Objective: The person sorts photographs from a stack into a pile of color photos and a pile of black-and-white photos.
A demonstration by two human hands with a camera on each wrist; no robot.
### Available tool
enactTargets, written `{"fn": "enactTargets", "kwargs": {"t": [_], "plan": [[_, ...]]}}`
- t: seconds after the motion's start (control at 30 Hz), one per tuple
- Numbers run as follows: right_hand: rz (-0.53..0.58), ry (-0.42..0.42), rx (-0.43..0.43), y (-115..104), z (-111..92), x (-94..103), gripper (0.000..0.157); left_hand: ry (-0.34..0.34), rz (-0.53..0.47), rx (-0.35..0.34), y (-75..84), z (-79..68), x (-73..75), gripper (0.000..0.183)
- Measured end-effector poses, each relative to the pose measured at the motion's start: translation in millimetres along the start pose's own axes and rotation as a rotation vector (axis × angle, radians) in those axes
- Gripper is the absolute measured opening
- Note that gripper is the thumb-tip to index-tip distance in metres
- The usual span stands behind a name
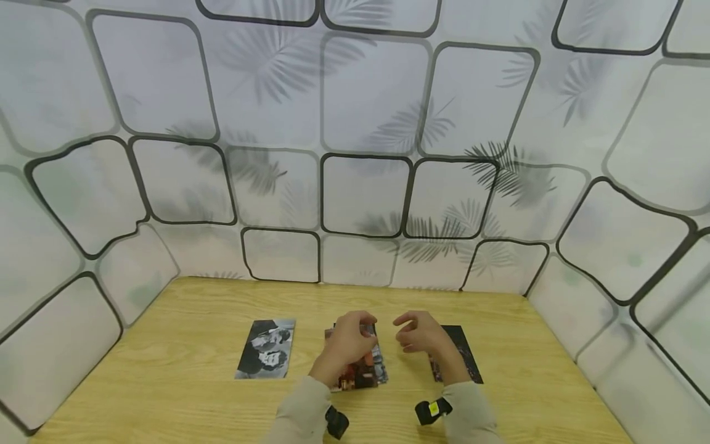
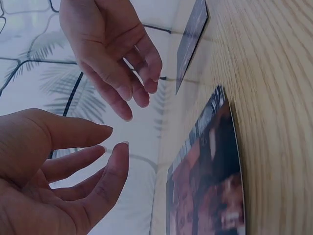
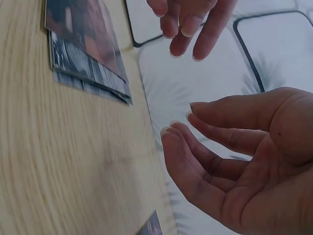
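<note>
Both hands hover over the table with nothing between the fingers. My left hand [image 1: 349,338] is above a small stack of photo cards [image 1: 357,375], fingers loosely bent and the thumb apart from them. To its right, my right hand [image 1: 424,336] hangs with relaxed, bent fingers beside a dark photo card [image 1: 463,351], which the wrist partly covers. In the left wrist view the stack's top picture [image 2: 210,181] shows reddish and dark figures. From the right wrist view, the stack [image 3: 88,63] has several cards lying unevenly, with black-and-white ones beneath.
A black-and-white photo card [image 1: 266,350] with faces lies at the left on the wooden table [image 1: 188,351]. Patterned cloth walls [image 1: 366,197] with leaf and square outlines enclose the table at the back and sides. Each wrist bears a black strap camera [image 1: 432,410].
</note>
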State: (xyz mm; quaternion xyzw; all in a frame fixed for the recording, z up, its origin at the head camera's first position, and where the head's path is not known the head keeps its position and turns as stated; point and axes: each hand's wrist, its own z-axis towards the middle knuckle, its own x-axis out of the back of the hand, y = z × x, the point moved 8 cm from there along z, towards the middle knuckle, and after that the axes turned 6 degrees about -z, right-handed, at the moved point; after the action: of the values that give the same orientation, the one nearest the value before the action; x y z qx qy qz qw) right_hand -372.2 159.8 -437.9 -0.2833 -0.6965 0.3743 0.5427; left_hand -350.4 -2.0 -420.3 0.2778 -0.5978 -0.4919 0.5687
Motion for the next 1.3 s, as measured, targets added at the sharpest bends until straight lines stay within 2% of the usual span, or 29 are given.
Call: {"fn": "enactTargets", "kwargs": {"t": [0.2, 0.43, 0.63, 0.9, 1.1, 1.3], "plan": [[0.034, -0.035, 0.038, -10.9, 3.2, -22.9, 0.040, 0.028, -0.054, 0.049, -11.0, -10.8, 16.5, 0.039], [0.030, -0.025, 0.029, -18.5, 2.0, -34.8, 0.035, 0.085, 0.058, 0.010, -19.3, -16.7, 35.3, 0.034], [0.032, -0.039, 0.037, -22.4, 0.3, -44.1, 0.032, 0.125, 0.103, 0.039, -31.2, -23.6, 48.9, 0.032], [-0.007, -0.053, 0.037, -22.5, 2.2, -53.7, 0.029, 0.134, 0.105, 0.047, -40.7, -30.3, 59.6, 0.028], [-0.011, -0.043, 0.033, -18.3, 3.5, -53.2, 0.027, 0.131, 0.081, 0.081, -48.3, -35.1, 64.0, 0.023], [-0.003, -0.047, 0.037, -15.8, 4.4, -53.7, 0.025, 0.138, 0.104, 0.101, -53.5, -36.8, 65.9, 0.025]]}}
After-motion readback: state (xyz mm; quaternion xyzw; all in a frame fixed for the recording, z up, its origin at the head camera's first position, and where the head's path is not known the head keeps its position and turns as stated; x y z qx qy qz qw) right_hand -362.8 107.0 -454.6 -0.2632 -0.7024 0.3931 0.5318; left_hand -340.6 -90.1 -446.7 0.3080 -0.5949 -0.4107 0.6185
